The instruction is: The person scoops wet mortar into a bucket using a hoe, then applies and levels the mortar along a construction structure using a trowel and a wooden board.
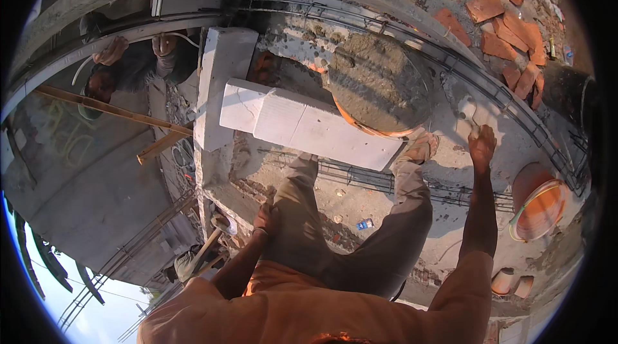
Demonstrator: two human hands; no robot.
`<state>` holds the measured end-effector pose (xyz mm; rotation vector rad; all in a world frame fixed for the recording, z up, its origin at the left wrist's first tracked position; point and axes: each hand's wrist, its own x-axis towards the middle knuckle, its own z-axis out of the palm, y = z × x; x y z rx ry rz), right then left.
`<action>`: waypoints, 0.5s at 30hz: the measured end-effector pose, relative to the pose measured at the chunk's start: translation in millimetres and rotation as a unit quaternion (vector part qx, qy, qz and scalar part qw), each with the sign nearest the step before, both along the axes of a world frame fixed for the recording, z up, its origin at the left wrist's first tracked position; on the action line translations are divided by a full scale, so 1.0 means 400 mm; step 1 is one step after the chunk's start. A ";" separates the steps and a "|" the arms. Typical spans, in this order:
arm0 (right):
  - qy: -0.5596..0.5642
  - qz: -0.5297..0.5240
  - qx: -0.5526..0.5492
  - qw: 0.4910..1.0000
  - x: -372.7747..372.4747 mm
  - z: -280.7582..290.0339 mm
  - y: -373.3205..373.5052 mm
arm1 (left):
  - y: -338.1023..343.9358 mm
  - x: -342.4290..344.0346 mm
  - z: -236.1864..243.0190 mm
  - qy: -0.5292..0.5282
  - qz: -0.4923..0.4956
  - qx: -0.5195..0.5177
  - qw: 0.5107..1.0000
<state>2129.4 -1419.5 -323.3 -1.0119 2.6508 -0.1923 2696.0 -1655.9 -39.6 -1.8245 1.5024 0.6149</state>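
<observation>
My right hand (482, 144) is closed on the handle of a mortar-smeared trowel (465, 118), low over the grey concrete surface to the right of my foot. Beside my left thigh is my left hand (266, 216); its fingers are mostly hidden, and whether they hold anything is unclear. In front of my legs lies a row of pale lightweight blocks (309, 118). Just beyond it stands a wide round pan heaped with wet grey mortar (380, 83), its orange rim showing at the near side.
An orange bucket (541, 209) leans at the right. Steel rebar (470, 70) runs along the curved concrete edge, with broken red bricks (515, 31) beyond. Another pale block (225, 80) stands at the left. Below left, another person's hands (111, 51) grip a long strip.
</observation>
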 end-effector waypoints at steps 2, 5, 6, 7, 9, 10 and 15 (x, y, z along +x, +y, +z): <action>-0.177 -0.062 -0.045 0.981 0.021 0.053 0.059 | -0.011 -0.007 0.001 -0.006 -0.006 -0.007 1.000; -0.181 -0.143 0.041 0.972 0.115 0.189 0.178 | -0.059 -0.005 -0.073 0.189 -0.177 -0.139 0.956; -0.199 -0.203 0.005 0.959 0.158 0.283 0.156 | -0.085 -0.035 -0.114 0.211 -0.165 -0.137 0.954; -0.211 -0.262 -0.029 0.941 0.215 0.401 0.111 | -0.107 -0.075 -0.159 0.236 -0.151 -0.131 0.951; -0.304 -0.378 -0.136 0.864 0.335 0.543 0.024 | -0.158 -0.176 -0.246 0.313 -0.106 -0.108 0.937; -0.378 -0.410 -0.202 0.805 0.401 0.640 -0.086 | -0.179 -0.180 -0.343 0.384 -0.041 -0.136 0.913; -0.499 -0.353 -0.174 0.772 0.593 0.750 -0.551 | -0.393 -0.526 -0.420 0.532 0.252 -0.084 0.804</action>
